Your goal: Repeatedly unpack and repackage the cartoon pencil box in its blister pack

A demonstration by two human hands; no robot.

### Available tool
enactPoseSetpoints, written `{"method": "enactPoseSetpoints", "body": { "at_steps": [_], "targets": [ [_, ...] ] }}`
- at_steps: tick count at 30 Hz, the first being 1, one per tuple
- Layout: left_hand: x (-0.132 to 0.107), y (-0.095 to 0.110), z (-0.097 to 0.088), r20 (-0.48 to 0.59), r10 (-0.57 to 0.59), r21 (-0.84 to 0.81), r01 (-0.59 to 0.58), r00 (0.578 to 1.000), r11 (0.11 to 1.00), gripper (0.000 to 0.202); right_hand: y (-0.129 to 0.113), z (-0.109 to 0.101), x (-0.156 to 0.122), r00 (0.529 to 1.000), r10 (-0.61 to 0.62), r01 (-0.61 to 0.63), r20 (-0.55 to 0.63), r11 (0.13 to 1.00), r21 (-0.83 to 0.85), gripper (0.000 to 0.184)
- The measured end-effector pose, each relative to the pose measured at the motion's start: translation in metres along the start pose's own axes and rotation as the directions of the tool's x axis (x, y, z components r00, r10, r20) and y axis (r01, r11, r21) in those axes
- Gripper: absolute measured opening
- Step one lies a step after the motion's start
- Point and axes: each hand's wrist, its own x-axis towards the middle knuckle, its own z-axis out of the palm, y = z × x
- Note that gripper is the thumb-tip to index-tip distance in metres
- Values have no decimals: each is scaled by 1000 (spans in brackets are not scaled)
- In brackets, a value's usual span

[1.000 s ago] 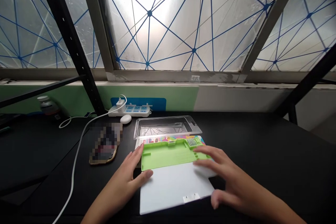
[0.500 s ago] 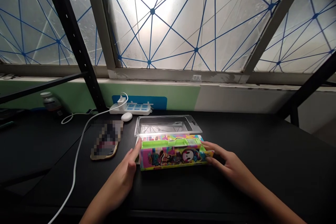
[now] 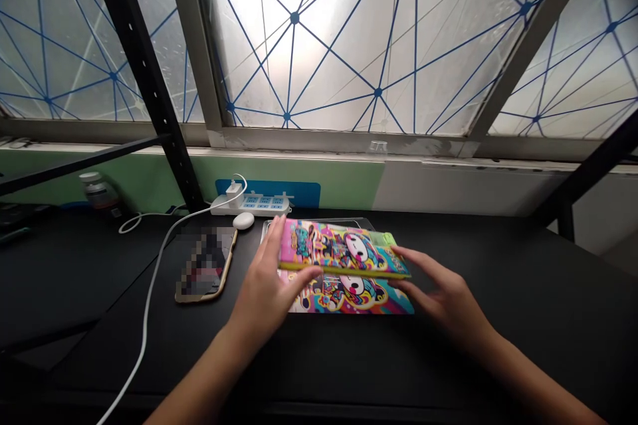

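A brightly printed pencil case (image 3: 333, 246) with cartoon figures and a yellow-green edge is held between my two hands, its printed face tilted toward me. My left hand (image 3: 266, 279) grips its left end, thumb along the near edge and fingers behind. At the other end, my right hand (image 3: 438, 285) pinches the corner between thumb and fingers. Beneath the case lies a flat printed card (image 3: 349, 302) with matching artwork, partly covered. Behind it shows the rim of a clear plastic tray (image 3: 366, 222), mostly hidden by the case.
Left of my hands lies a phone (image 3: 224, 269), its screen blurred. A white cable (image 3: 149, 292) runs across the black desk (image 3: 498, 265) to a power strip (image 3: 269, 203). Near it sits a small white rounded object (image 3: 243, 221); a bottle (image 3: 97, 192) stands farther left.
The pencil case has been raised and turned, so its printed face shows where the green open part was visible. The printed card below is now uncovered in part. My left hand has moved up and right.
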Motion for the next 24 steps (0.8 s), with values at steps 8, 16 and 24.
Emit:
{"method": "enactPoseSetpoints", "body": {
  "at_steps": [8, 16, 24],
  "targets": [
    [66, -39, 7, 76, 5, 209, -21, 997, 978, 72, 22, 28, 80, 998, -60, 59, 30, 998, 31, 50],
    [51, -56, 18, 266, -127, 397, 11, 956, 918, 68, 37, 58, 71, 989, -102, 102, 104, 995, 7, 46],
    [51, -47, 20, 242, -39, 501, -90, 970, 861, 62, 27, 52, 65, 982, -172, 181, 74, 973, -145, 34]
  ]
}}
